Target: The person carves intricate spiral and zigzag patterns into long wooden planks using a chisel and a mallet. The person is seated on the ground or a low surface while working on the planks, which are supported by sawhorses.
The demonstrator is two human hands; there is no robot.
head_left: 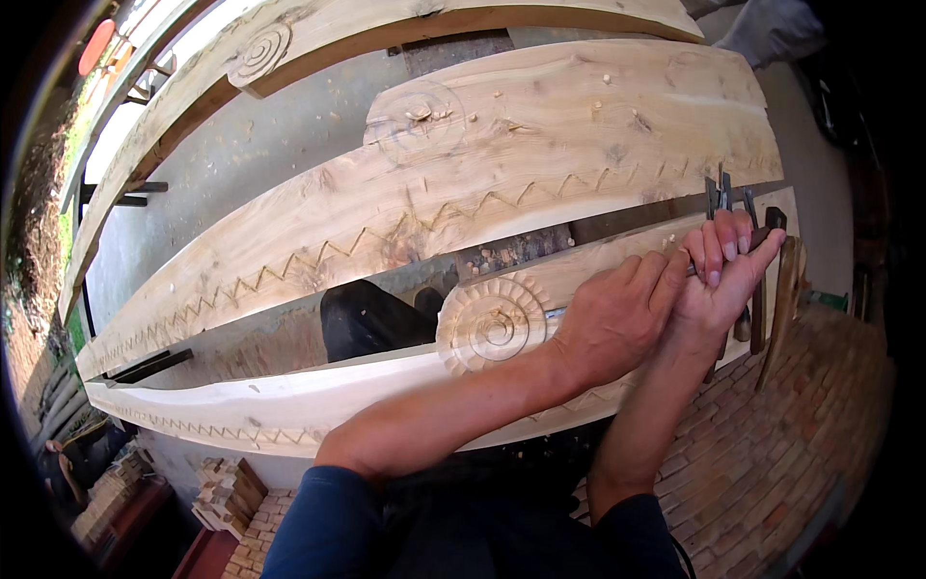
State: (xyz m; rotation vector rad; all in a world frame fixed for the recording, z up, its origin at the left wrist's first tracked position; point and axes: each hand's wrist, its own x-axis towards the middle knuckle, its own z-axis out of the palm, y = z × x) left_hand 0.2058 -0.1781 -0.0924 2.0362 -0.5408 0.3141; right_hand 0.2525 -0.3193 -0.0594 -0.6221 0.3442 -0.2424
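Note:
My left hand (614,314) closes over a chisel (554,315), whose metal end points left at a round scalloped carving (497,328) on the front pale wooden plank (256,405). Higher and to the right, my right hand (725,272) grips the same tool's dark handle, fingers curled upward. Several other chisels (757,333) with wooden handles stand beside it at the plank's right. A zigzag groove runs along the middle plank (579,116), which has chips and a faint circle on it; a similar zigzag on the front plank is partly covered by my forearm.
A long curved plank (174,116) with a carved round lies at the back. A dark-clad leg (371,323) shows in the gap between planks. Stacked wood blocks (227,492) sit lower left, near what looks like a seated person (68,473). Grey cloth (767,29) is at top right.

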